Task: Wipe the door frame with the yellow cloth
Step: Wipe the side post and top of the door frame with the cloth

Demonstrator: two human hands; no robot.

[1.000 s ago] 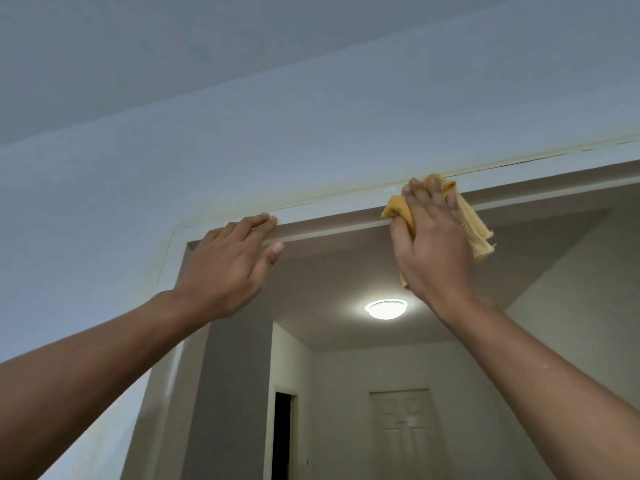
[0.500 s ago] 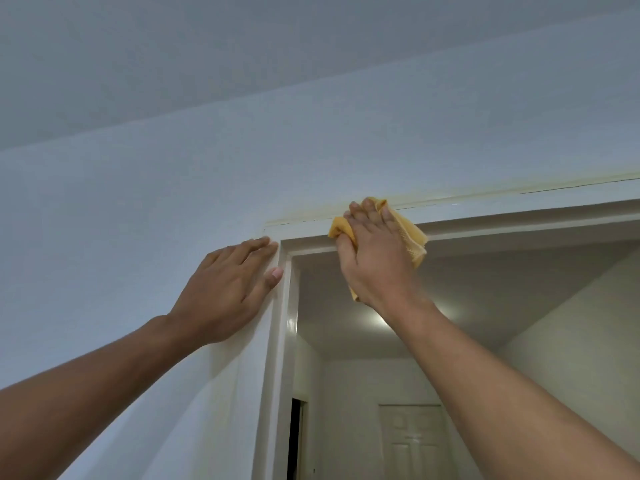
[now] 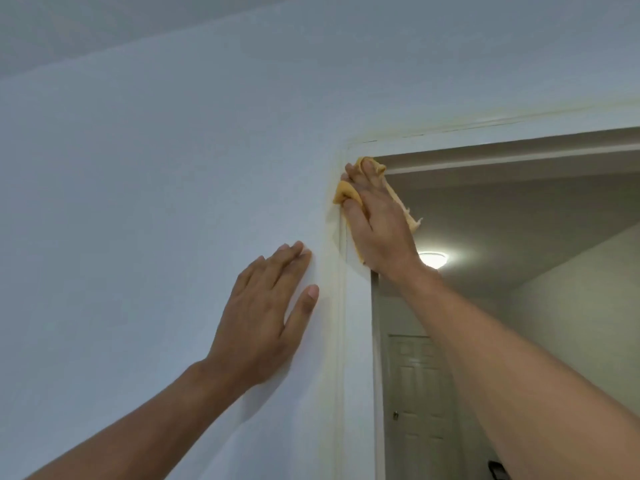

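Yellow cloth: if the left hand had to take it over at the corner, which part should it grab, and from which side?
Probably the loose tail of the yellow cloth, hanging free on the doorway side of the right hand. Come from the right, below the door frame; the rest is pinned flat under the palm.
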